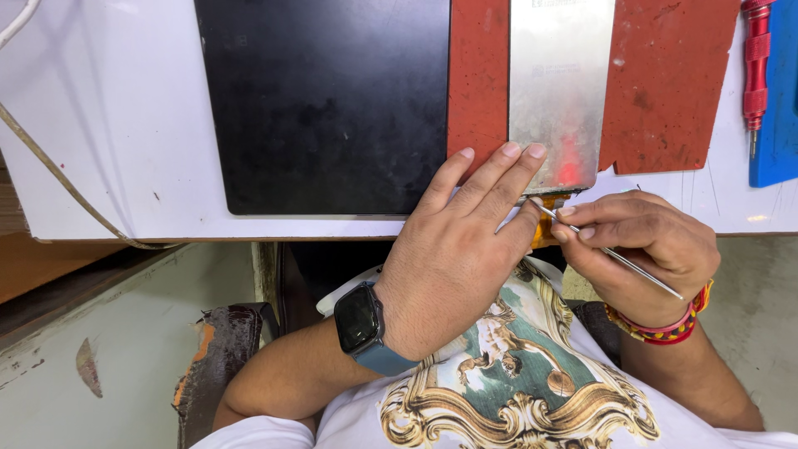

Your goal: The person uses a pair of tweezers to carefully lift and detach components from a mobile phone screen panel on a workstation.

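My left hand (pixel 461 245) lies flat at the table's near edge, its fingertips pressing on the lower end of a shiny metal-backed panel (pixel 555 91) that rests on a red mat (pixel 665 83). My right hand (pixel 644 241) pinches a thin metal probe (pixel 615 256), whose tip points at an orange flex strip (pixel 549 218) sticking out from under the panel's bottom edge, just beside my left index finger. A dark smartwatch (pixel 359 320) sits on my left wrist, and a red and yellow thread band (pixel 665 328) circles my right wrist.
A large black tablet-like slab (pixel 324 104) lies on the white table (pixel 108 125) left of the mat. At the far right, a red screwdriver (pixel 755 66) rests beside a blue mat (pixel 781 100). A cable (pixel 58 175) crosses the table's left side.
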